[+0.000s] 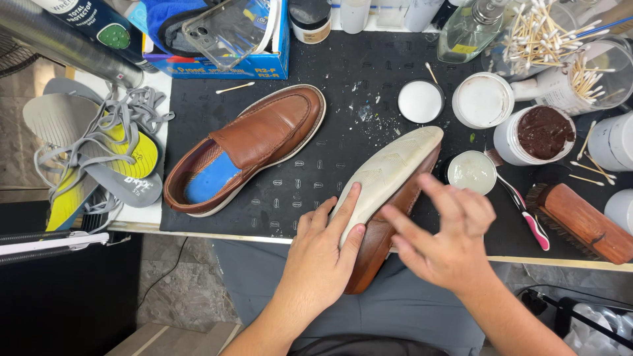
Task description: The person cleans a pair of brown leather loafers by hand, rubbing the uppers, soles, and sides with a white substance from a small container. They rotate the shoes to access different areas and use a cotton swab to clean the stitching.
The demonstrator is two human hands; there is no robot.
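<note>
A brown leather shoe (389, 198) lay sole-up at the near edge of the black mat (343, 112), its long axis running from near-left to far-right. The left hand (323, 254) gripped its heel end, fingers on the pale, scuffed rubber sole; the right hand (445, 244), open and holding nothing, hovered beside it, fingertips touching. Its mate (250, 148) sat upright further left on the tabletop

1. The place was a shoe-care workbench, a small repair or cleaning workshop.
2. A black work mat (369, 72), flecked with white residue, covered the table.
3. Open jars of white cream (483, 99) and brown polish (544, 132), a wooden brush (580, 222) and cotton swabs (537, 33) crowded one side.
4. Loose insoles (125, 173) and grey laces (125, 115) lay at the other.
</note>
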